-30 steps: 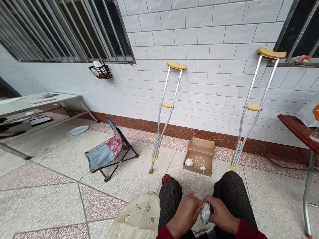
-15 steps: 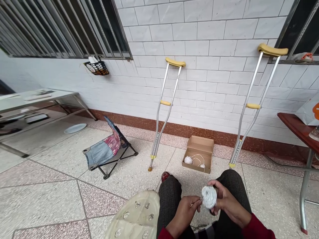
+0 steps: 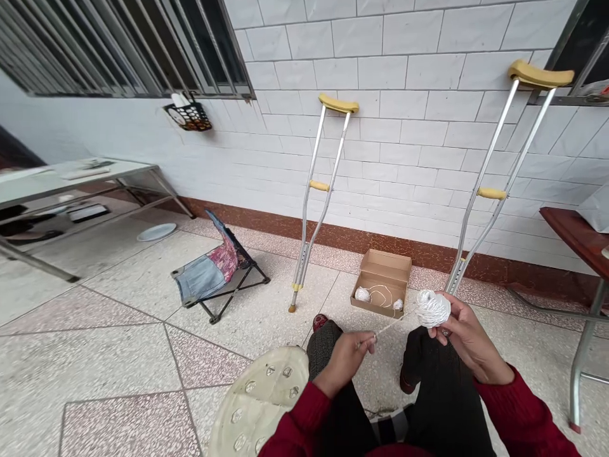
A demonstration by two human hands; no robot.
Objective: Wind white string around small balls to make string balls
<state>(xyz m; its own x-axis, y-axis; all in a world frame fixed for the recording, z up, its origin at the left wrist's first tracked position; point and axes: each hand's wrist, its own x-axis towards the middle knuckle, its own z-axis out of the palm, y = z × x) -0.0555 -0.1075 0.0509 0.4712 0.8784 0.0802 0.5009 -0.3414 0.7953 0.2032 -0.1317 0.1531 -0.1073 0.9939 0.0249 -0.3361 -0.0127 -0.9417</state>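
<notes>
Right hand (image 3: 471, 343): fingers and thumb curled around the lower right side of a white, loosely wound, rounded ball of cord (image 3: 432, 308), raised in line with the dark-trousered right leg (image 3: 451, 393). Left hand (image 3: 346, 358): thumb and fingertips pressed together, pinching a thin pale strand (image 3: 391, 325) stretched nearly straight toward the ball; exact place of joining too blurred to tell. Probable fault: outer coils slipping sideways into a tangle, through too hard a pull from the left on such loose winding. Second hazard: ball falling and unrolling over the speckled pale stone floor (image 3: 273, 330), through a slack right-hand grasp. Farther out, on the floor: a shallow brown cardboard box (image 3: 386, 264) with lid raised toward the wall, containing a larger white cord ball (image 3: 362, 294) at left, a smaller white bundle (image 3: 398, 304) at right and a loose looping strand (image 3: 382, 287) between; knotting possible there if disturbed. Behind, leaning against white wall tiles (image 3: 404, 209): two silver metal crutches with yellow pads (image 3: 318, 186).
</notes>
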